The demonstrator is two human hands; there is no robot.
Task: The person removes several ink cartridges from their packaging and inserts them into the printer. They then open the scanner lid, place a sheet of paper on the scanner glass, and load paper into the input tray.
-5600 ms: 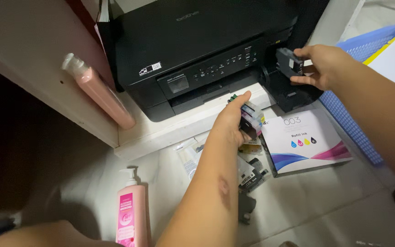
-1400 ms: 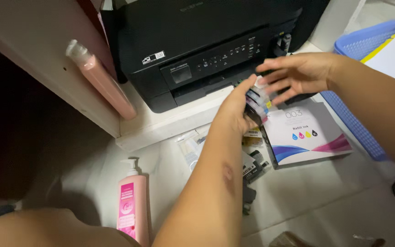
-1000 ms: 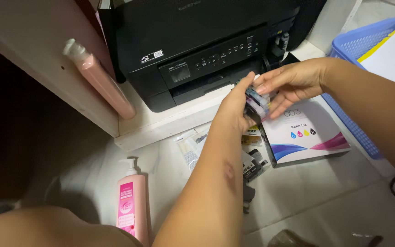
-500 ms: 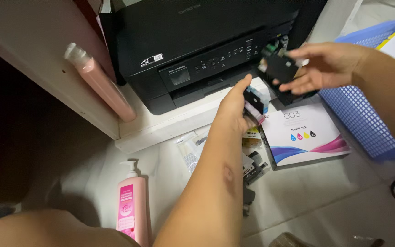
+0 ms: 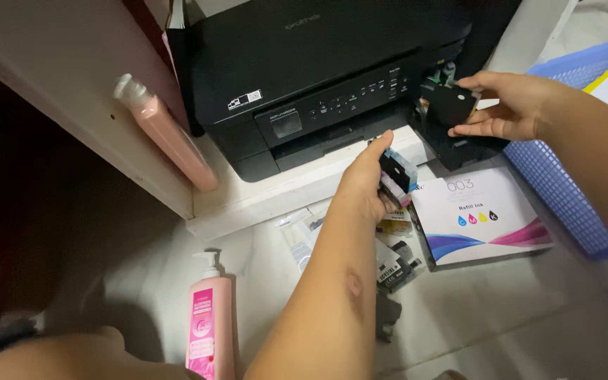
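Observation:
A black printer (image 5: 318, 63) stands on a low white shelf (image 5: 276, 190). Its cartridge bay door (image 5: 459, 144) hangs open at the right front corner. My right hand (image 5: 511, 105) holds a black ink cartridge (image 5: 450, 104) right at that open bay. My left hand (image 5: 364, 186) is in front of the printer, gripping a small stack of ink cartridges (image 5: 397, 179) with coloured ends. Both forearms reach in from the lower part of the view.
A white ink box (image 5: 483, 218) with coloured stripes lies on the floor beside loose black cartridges and torn wrappers (image 5: 392, 264). A pink pump bottle (image 5: 209, 324) lies on the floor, another pinkish bottle (image 5: 167, 137) leans on the shelf. A blue basket (image 5: 564, 190) sits at right.
My right hand came to the stack in my left hand, took a black cartridge from it and carried it up to the open bay. My left hand stayed put.

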